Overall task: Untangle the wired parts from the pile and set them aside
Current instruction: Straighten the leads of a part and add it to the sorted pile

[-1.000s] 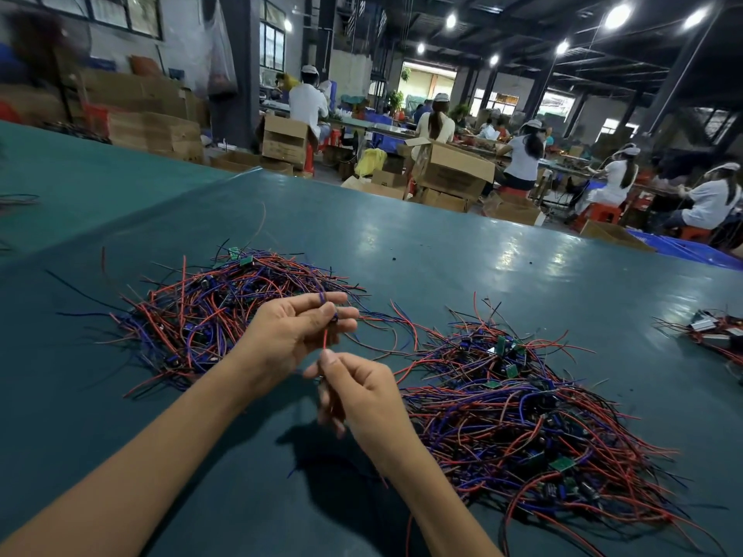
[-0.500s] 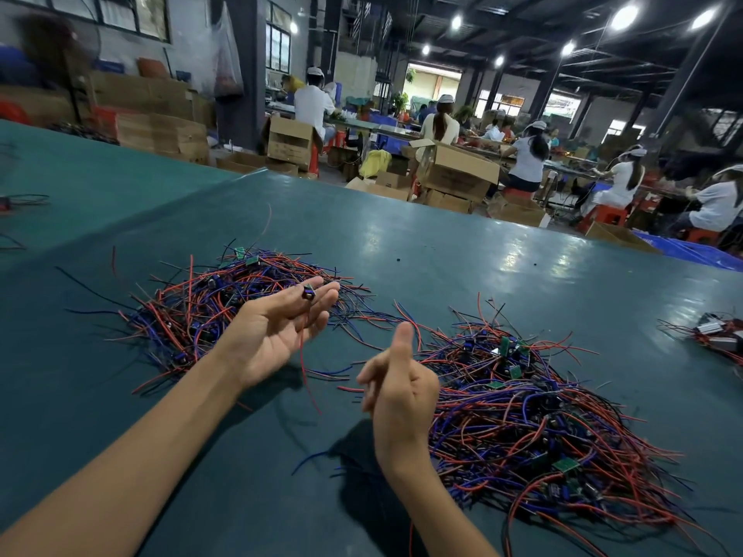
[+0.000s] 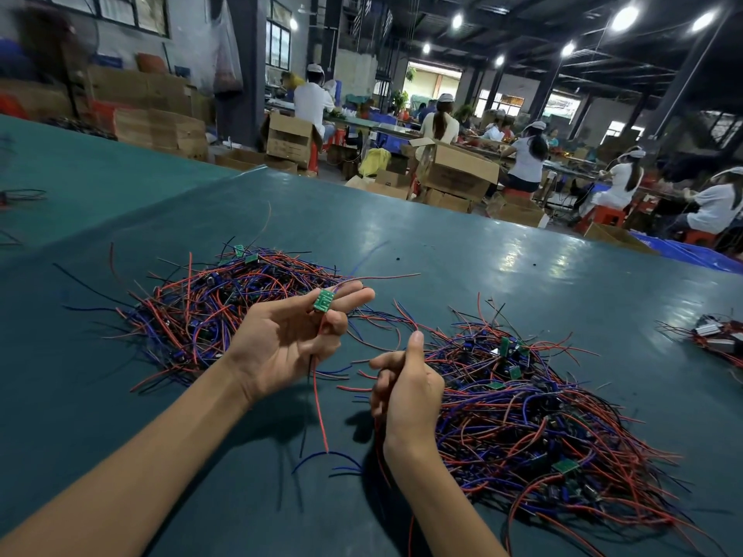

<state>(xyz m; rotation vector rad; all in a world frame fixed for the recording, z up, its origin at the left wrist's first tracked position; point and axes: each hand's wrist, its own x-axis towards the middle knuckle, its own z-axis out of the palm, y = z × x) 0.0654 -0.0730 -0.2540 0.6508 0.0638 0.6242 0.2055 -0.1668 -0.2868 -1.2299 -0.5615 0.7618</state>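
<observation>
Two tangles of red, blue and black wires with small green circuit boards lie on the teal table (image 3: 482,255): a left pile (image 3: 209,307) and a larger right pile (image 3: 534,416). My left hand (image 3: 281,347) is palm up between the piles, its fingertips pinching one small green board (image 3: 323,301). That board's red wire (image 3: 319,404) hangs down past the palm, and another lead sticks out to the right. My right hand (image 3: 404,385) is beside the right pile, thumb up and fingers curled, with wires running under it; what it grips is hidden.
A third small bundle of wired parts (image 3: 715,335) lies at the table's right edge. Loose dark wires (image 3: 24,195) lie at the far left. Beyond the table stand cardboard boxes (image 3: 454,170), and several seated workers in white are at benches.
My hands separated after holding one part together. The left hand turned palm up and now shows the green board at its fingertips. The right hand dropped toward the right pile.
</observation>
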